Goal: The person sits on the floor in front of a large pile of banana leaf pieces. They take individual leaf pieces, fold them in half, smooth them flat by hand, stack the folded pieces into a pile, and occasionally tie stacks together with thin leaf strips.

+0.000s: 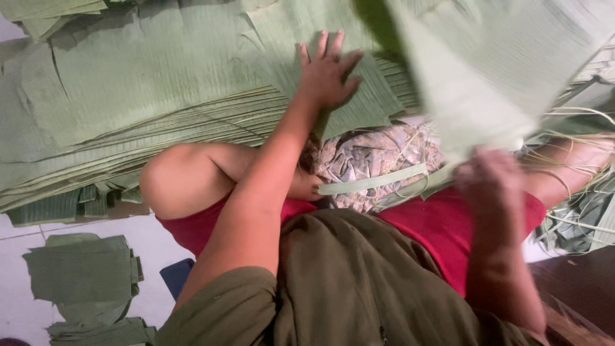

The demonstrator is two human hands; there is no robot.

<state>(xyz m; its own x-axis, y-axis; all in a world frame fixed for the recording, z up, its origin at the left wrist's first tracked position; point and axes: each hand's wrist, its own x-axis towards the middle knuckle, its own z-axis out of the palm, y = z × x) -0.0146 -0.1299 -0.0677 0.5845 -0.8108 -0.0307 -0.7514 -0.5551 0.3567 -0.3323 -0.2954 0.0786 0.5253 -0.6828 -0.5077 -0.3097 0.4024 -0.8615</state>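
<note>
Up front, a broad stack of banana leaves (147,96) serves as the landmark, its flat green sheets layered so that their cut edges face the person. The left hand (327,74) lies flat on the near right part of the stack with fingers spread, its grip open and pressing down rather than clasping, which seems meant to keep the top sheets from sliding. To the right of the stack, the right hand (490,179) holds up a loose leaf piece (474,77); its grip appears closed on the piece's lower corner, though motion blur hides the fingers. The piece hangs raised and tilted above the lap, well clear of the stack, probably so it can be looked over or turned freely. Just below the stack's front edge, a patterned cloth (371,160) rests on the lap with a narrow leaf strip (375,182) lying across it. Lower left of the stack, folded leaf bundles (83,269) sit on the pale tiled floor (19,307), apart from the big sheets. Thin stringy fibres (576,173) trail at the right side, beyond the raised piece.
</note>
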